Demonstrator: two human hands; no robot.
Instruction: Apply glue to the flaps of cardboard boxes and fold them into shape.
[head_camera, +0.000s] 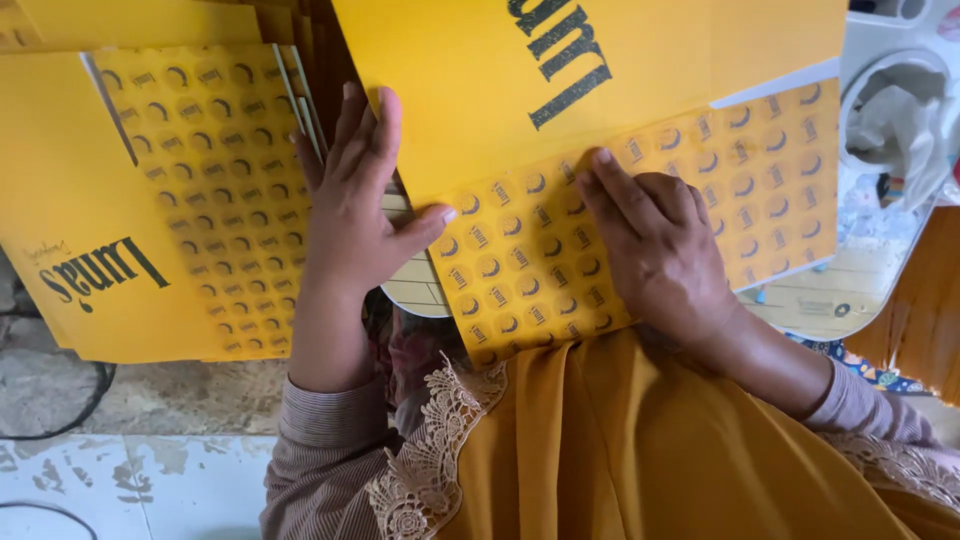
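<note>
Cardboard in a deep yellow fills most of the head view. A large flat box blank with black lettering on its plain face is seen in the middle, and its patterned inner flap, printed with rows of small round marks, is turned toward the person. The left hand is laid flat with its fingers spread at the left edge of this blank, the thumb stretched across to touch the corner of the patterned flap; nothing is gripped by it. The right hand is pressed palm-down on the patterned flap, its fingers extended and pointing up to the fold line where flap and plain face meet; it too is open and closed around nothing.

A stack of similar yellow blanks is seen to the left, just beside the left hand, with its own patterned panel facing up and a plain lettered panel below it. A pale round surface is partly visible under the central blank, between the two hands. Mustard fabric with a lace edge is seen at the bottom, near the wrists. A white tub holding crumpled white material is seen at the upper right, well apart from the hands. Stained floor shows at the lower left
</note>
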